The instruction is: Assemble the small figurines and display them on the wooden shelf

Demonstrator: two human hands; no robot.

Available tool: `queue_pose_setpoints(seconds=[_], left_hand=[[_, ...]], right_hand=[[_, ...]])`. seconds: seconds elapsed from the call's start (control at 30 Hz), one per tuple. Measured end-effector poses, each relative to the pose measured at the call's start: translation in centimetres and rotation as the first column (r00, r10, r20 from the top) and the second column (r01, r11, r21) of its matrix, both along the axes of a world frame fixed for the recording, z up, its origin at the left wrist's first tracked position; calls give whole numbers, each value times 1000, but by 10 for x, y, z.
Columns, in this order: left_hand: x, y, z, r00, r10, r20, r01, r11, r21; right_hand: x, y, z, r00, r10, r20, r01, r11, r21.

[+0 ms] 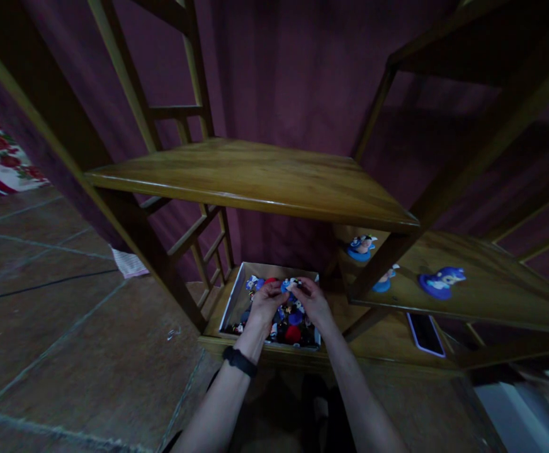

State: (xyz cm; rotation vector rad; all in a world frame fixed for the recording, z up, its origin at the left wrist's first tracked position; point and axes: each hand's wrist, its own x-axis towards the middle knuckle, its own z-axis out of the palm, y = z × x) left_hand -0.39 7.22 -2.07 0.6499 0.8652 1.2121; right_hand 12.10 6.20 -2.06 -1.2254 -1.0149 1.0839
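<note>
Over a shallow white box, a small blue-and-white figurine is pinched between both my hands. My left hand, with a black band on the wrist, grips its left side. From the right, the fingers of my right hand close on the same figurine. Several more small figurines, in red, blue, black and white, lie jumbled in the box below, among them one with a round red part. My hands hide part of the box's contents.
The box stands on the bottom board of a wooden shelf unit, under a wide shelf. On the right shelf stand a blue-purple figurine and blue-based figurines. A phone lies lower right. A slanted post rises beside my right hand.
</note>
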Motion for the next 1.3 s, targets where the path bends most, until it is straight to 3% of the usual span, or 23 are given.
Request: queue_pose_setpoints(seconds=[0.17,0.33,0.53,0.73,0.97,1.2,1.3], left_hand=[[3,-2,3,996,39,-82,-36,999,39],[7,0,-4,988,48,-147,-33,994,106],[2,0,-7,972,108,-210,-77,986,148],[1,-5,-6,955,120,-272,-63,976,210],[1,-1,-15,962,140,-232,-108,983,145],[-9,-2,-7,996,54,-68,-58,997,-54],[-10,-4,-3,999,50,-8,-50,985,-163]], right_hand=[[3,4,-9,999,-52,-7,51,998,-23],[3,6,-15,997,-66,-38,64,997,-49],[1,5,-15,996,-32,-82,26,997,-70],[0,3,-20,1000,24,-4,-24,998,-56],[-4,0,-16,992,17,122,-13,999,-37],[-3,-6,-5,991,22,-134,-33,996,-79],[-3,-5,-6,988,5,-155,-23,993,-117]])
